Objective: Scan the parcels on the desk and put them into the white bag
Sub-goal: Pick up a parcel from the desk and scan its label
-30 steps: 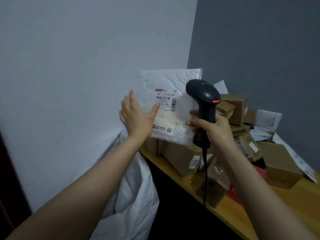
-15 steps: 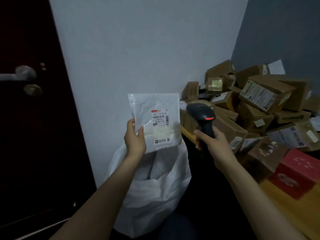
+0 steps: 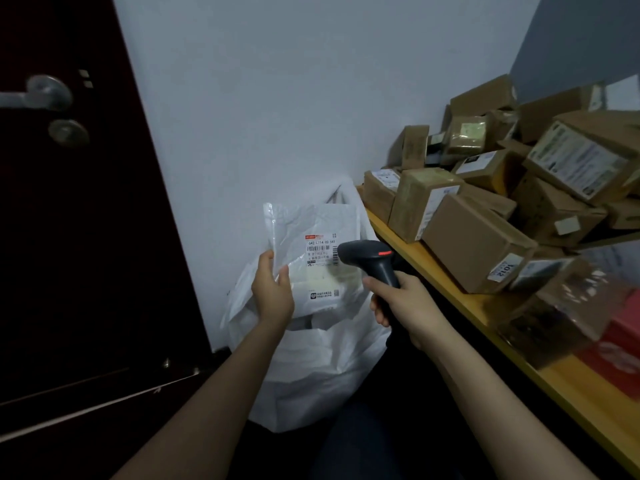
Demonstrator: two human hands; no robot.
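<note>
Left hand (image 3: 273, 294) fingers pinch white parcel (image 3: 311, 258) above white bag (image 3: 311, 368); right hand (image 3: 403, 306) grips scanner (image 3: 370, 259).

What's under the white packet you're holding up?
The open white bag sits below the white packet in the left hand. What's inside the bag is hidden.

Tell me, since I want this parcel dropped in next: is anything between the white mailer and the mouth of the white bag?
Nothing visible blocks it. The left hand holds the white mailer right above the white bag, whose mouth gapes open below. The scanner in the right hand sits beside the mailer, not under it.
</note>
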